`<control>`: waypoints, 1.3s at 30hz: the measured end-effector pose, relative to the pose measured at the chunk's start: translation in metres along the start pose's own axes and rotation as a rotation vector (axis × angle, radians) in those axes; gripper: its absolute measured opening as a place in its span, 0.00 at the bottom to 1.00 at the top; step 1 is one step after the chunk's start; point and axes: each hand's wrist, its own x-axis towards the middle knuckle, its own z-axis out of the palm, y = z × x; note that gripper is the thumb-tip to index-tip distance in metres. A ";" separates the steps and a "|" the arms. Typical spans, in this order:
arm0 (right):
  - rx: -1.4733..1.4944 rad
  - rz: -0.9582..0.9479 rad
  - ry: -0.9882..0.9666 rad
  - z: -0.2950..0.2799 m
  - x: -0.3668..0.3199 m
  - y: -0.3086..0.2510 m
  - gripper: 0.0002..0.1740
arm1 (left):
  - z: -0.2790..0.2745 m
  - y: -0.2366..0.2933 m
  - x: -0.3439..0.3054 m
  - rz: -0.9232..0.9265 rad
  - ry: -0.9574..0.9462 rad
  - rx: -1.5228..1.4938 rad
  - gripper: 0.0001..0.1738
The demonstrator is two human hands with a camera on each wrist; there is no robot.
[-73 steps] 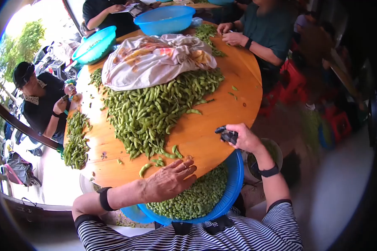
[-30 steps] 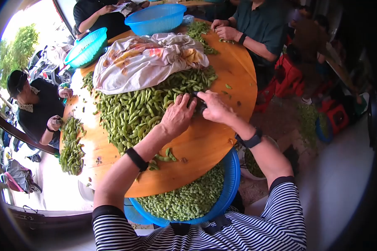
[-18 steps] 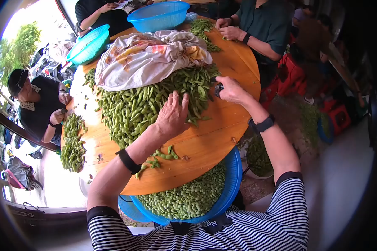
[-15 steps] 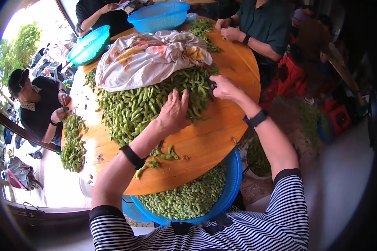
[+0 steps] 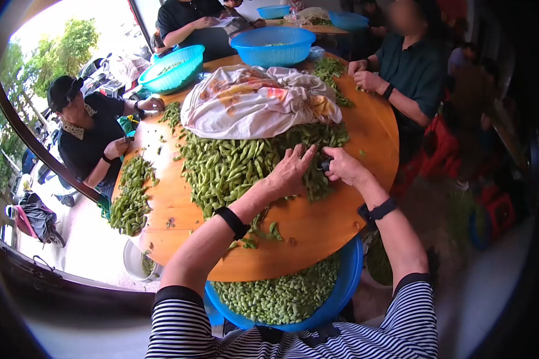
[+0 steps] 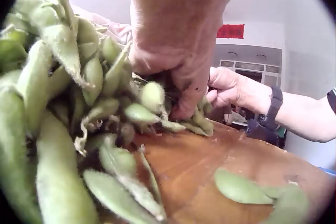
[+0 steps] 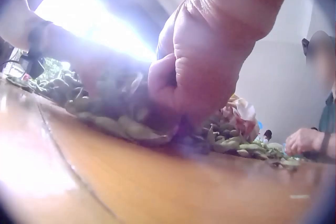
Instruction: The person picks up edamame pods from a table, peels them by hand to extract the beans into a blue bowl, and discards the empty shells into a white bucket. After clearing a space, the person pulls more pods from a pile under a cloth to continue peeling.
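The person's left hand [image 5: 291, 172] is lying on the near edge of a big heap of green pods [image 5: 233, 164]. Its fingers are spreading wide and hardly bending. In the left wrist view the fingertips [image 6: 184, 109] are pressing down among the fuzzy pods without closing round any of them.

Just to the right of it, almost touching, the right hand [image 5: 345, 166] is curling its fingers round a small dark tool [image 5: 325, 164]. The tool is poking out on the side facing the left hand, against the rim of the heap. The right wrist view is blurry and is showing only the bent fingers [image 7: 168, 85] resting low on the pods.

The heap is stretching away from both hands, and a crumpled patterned cloth [image 5: 254, 102] is covering its far end. Both hands are working over a round wooden table [image 5: 320, 224]. A few loose pods [image 5: 268, 230] are lying beside the left forearm, nearer the body than the hands.

Below the wrists, at the table's near edge, a blue basin [image 5: 350, 281] is holding a layer of pods. A black band [image 5: 232, 221] is circling the left wrist and a dark watch [image 5: 377, 210] the right. Beyond the hands, other people are sitting round the table with further basins.
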 end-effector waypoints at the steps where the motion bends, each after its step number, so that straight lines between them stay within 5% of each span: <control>1: 0.036 0.016 0.020 0.003 -0.001 0.002 0.25 | 0.001 0.001 -0.004 0.013 0.026 -0.026 0.72; 13: 0.043 0.024 -0.015 0.008 -0.015 -0.002 0.30 | 0.004 0.007 -0.012 0.084 0.108 0.008 0.61; 26: 0.089 0.063 -0.034 0.008 -0.014 0.001 0.37 | 0.002 0.008 -0.013 0.044 0.073 -0.035 0.60; 28: 0.122 0.069 -0.023 0.009 -0.013 0.003 0.27 | 0.001 0.008 -0.013 0.050 0.078 -0.061 0.59; 36: 0.064 0.041 0.098 0.010 -0.058 -0.005 0.24 | -0.020 0.031 -0.031 0.060 0.005 -0.309 0.58; 39: -0.198 0.064 -0.034 0.005 -0.070 -0.006 0.24 | -0.020 0.032 -0.045 0.201 0.048 -0.063 0.59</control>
